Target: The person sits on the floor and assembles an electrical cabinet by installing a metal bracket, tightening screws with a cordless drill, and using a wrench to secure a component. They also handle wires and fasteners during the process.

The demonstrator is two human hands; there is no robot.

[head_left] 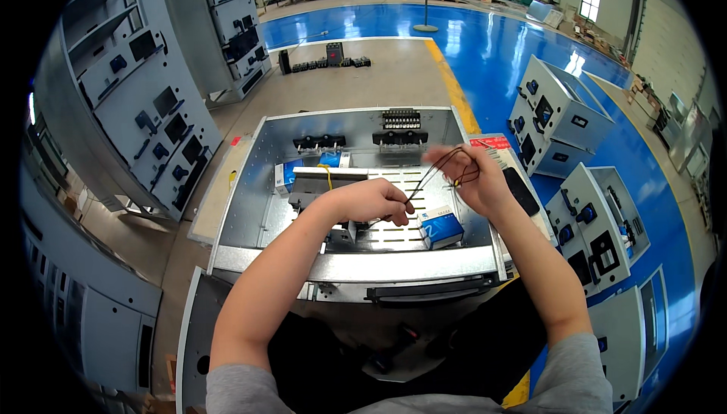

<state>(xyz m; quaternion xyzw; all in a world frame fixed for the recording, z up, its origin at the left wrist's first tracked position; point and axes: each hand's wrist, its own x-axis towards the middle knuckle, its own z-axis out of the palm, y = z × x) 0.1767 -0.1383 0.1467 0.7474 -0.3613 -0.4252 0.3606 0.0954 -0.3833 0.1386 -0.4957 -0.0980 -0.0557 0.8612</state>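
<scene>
You are grasping the wires (430, 174) with left hand (379, 200) and right hand (478, 180); be guiding them gently, avoiding sharp bends.

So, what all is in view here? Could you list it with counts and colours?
Dark wires: count unclear, dark, between the hands
Metal enclosure: one, silver, in front of the person
Cartons: at least three, blue and white, inside the enclosure
Yellow wire: one, yellow, over a metal bracket
Tall cabinets: several, grey, left
Smaller cabinets: several, pale grey, right
Pedestal fan: one, dark, far back
Floor: one, blue and tan, all around
Left hand: one, bare, over the enclosure
Right hand: one, bare, over its right side
</scene>
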